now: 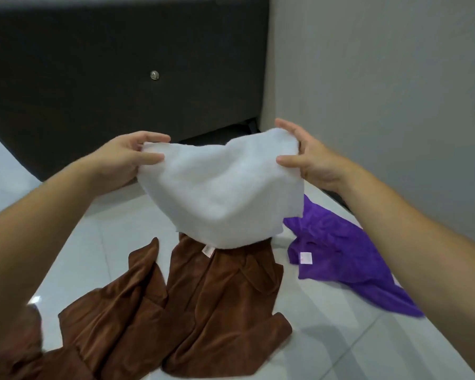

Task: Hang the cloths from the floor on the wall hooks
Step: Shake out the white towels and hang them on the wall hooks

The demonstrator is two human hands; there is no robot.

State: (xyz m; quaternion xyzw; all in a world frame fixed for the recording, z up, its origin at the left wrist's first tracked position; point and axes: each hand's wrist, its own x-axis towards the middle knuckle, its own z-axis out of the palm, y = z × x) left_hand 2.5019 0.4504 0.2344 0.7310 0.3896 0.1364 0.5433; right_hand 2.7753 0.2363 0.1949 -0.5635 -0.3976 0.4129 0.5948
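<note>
hands: left hand [124,157] and right hand [309,160] each pinch 1 top corner of white cloth [222,187], thumb against fingers
white cloth: held up above floor [340,325], stretched between both hands, lower edge hanging free
brown cloths [192,305]: crumpled on floor, below white cloth
purple cloth [346,259]: on floor, near wall [381,91]

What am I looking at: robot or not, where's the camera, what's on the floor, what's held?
No robot: a person works with bare hands, so the grip is just fingers. The single picture comes from a wide-angle camera on the person's head, looking forward and down. The left hand and right hand each pinch an upper corner of a white cloth, spread between them. On the tiled floor lie brown cloths and a purple cloth.
</note>
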